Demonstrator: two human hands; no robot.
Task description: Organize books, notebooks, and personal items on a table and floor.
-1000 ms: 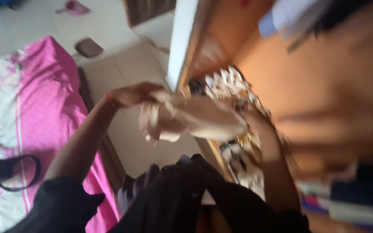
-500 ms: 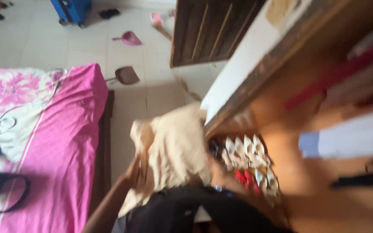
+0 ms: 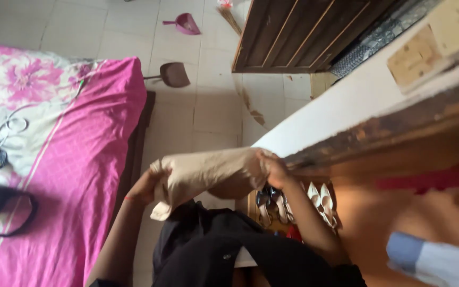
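**A loose cloth over the shoes**

Here, my left hand point(image 3: 143, 187) and right hand point(image 3: 273, 169) each have fingers clamped on an end of the beige cloth point(image 3: 208, 172), stretched between them above my lap. I judge the slack lower corner could slip free or snag the shoes point(image 3: 293, 202) lined up just right of it. A pink bed point(image 3: 81, 175) lies left; pale floor tiles point(image 3: 208, 111) run far, with two dustpans point(image 3: 173, 74).

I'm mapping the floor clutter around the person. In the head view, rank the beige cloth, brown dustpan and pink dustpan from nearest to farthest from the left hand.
1. Beige cloth: gripped by the left hand, stretched across to the right hand.
2. Brown dustpan: on the tiled floor beside the bed's corner.
3. Pink dustpan: farther up the floor, near the wooden door.
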